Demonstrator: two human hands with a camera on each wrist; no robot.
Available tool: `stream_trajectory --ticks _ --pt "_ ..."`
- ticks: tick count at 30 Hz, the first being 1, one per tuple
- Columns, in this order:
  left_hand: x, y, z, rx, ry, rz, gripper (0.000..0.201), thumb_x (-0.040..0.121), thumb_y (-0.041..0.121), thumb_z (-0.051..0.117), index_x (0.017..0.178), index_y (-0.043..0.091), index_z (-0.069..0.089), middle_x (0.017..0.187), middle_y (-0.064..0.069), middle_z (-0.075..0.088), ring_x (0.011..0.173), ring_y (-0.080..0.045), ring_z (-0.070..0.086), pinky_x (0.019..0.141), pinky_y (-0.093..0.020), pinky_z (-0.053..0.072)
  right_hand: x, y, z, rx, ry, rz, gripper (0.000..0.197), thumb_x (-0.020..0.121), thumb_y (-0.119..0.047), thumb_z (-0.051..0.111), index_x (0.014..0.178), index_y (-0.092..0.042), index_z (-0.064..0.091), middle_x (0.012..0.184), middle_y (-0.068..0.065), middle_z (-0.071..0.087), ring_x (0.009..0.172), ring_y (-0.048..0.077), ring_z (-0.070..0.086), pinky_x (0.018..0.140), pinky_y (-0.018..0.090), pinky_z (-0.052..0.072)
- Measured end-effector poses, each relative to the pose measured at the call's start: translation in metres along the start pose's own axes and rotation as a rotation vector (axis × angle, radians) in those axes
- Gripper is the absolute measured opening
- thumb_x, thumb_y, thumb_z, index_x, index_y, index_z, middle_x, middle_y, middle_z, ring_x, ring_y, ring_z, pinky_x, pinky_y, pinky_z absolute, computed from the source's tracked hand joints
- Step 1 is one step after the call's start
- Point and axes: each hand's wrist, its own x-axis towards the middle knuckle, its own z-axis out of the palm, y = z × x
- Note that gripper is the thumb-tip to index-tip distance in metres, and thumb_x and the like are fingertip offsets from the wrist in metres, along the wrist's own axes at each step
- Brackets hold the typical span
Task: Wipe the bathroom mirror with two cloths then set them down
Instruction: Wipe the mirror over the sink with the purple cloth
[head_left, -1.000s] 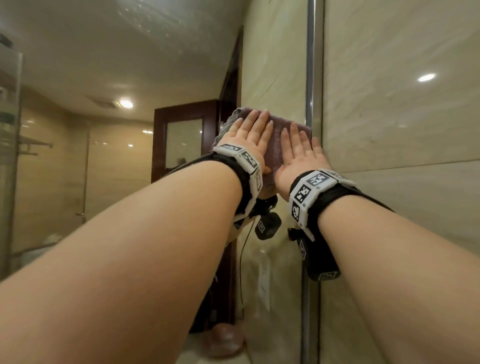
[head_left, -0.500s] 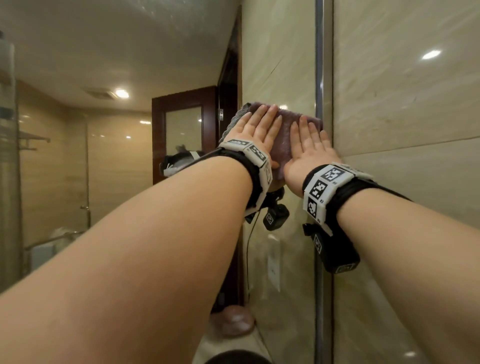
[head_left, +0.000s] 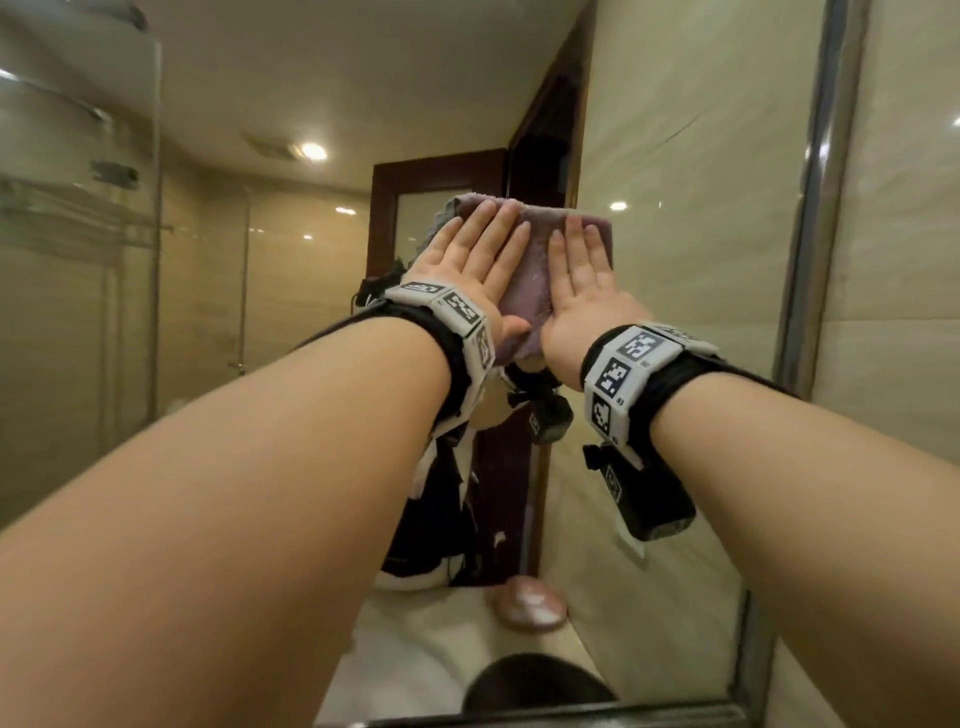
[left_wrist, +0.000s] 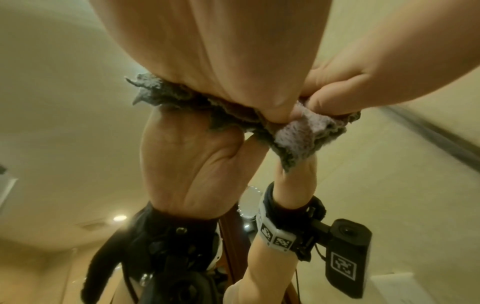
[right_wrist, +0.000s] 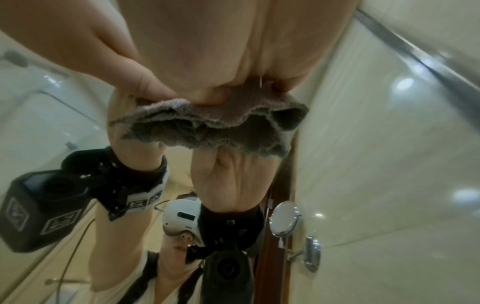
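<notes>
Cloths: while both palms hold it flat to the glass, the folded mauve terry cloth (head_left: 530, 270) stands with its long axis up and down, its folded top edge above the fingertips and its loose hems pointing down past the heels of the hands; a grey terry cloth (head_left: 442, 222) shows at its upper left edge, under the left hand.
Place: high on the metal-framed bathroom mirror (head_left: 685, 291), near its right frame strip.
Left hand (head_left: 470, 265): flat on the cloths, fingers straight, close together and pointing up; the thumb lies along the mauve cloth's lower left edge.
Right hand (head_left: 584, 291): flat beside the left, fingers straight, slightly apart and pointing up.
Wrist views: grey frayed hems (left_wrist: 182, 100) and mauve hems (right_wrist: 207, 127) bunch under the palm heels, against the glass.
Surroundings: black wrist straps with white marker bands (head_left: 631, 374); a round chrome shaving mirror (right_wrist: 284, 219) on its wall arm appears in reflection.
</notes>
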Motion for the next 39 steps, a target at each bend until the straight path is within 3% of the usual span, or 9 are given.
stream_trajectory --ticks 4,9,17,30,39 --pt "-0.025 -0.044 0.006 -0.047 -0.043 -0.058 0.088 0.092 0.060 0.029 0.143 0.016 -0.027 0.150 -0.002 -0.033 0.139 -0.019 -0.028 0.106 -0.031 -0.021 0.004 -0.048 -0.001 -0.069 0.046 -0.077 0.087 0.095 -0.049 0.031 0.139 -0.002 -0.028 0.147 0.017 -0.035 0.138 0.031 -0.028 0.112 0.039 -0.015" --pt "-0.057 -0.086 0.011 -0.043 -0.101 -0.116 0.088 0.092 0.060 0.029 0.143 0.016 -0.028 0.150 -0.003 -0.033 0.139 -0.019 -0.027 0.108 -0.031 -0.020 0.001 -0.102 -0.003 -0.051 0.066 -0.130 0.089 0.093 -0.054 0.030 0.142 -0.004 -0.025 0.149 0.014 -0.033 0.139 0.029 -0.027 0.109 0.036 -0.018" --pt "-0.087 -0.112 0.029 -0.058 -0.150 -0.152 0.091 0.091 0.059 0.030 0.140 0.015 -0.032 0.147 -0.005 -0.038 0.137 -0.021 -0.031 0.106 -0.032 -0.022 -0.005 -0.140 0.015 -0.037 0.109 -0.182 0.087 0.093 -0.051 0.032 0.143 -0.004 -0.024 0.150 0.014 -0.031 0.139 0.029 -0.026 0.113 0.038 -0.013" --pt "-0.089 -0.081 0.034 -0.053 -0.194 -0.243 0.091 0.091 0.061 0.026 0.138 0.012 -0.034 0.145 -0.007 -0.042 0.135 -0.024 -0.034 0.106 -0.036 -0.024 -0.013 -0.113 0.030 0.061 0.176 -0.246 0.072 0.095 -0.032 0.029 0.146 -0.017 -0.020 0.153 0.002 -0.027 0.141 0.018 -0.023 0.109 0.030 -0.018" --pt "-0.050 0.000 0.023 -0.055 -0.132 -0.129 0.088 0.091 0.062 0.022 0.139 0.012 -0.032 0.147 -0.007 -0.039 0.137 -0.024 -0.032 0.108 -0.037 -0.022 -0.024 -0.028 0.042 0.025 0.128 -0.100 0.073 0.093 -0.025 0.027 0.145 -0.015 -0.023 0.151 0.004 -0.030 0.140 0.019 -0.026 0.114 0.033 -0.015"
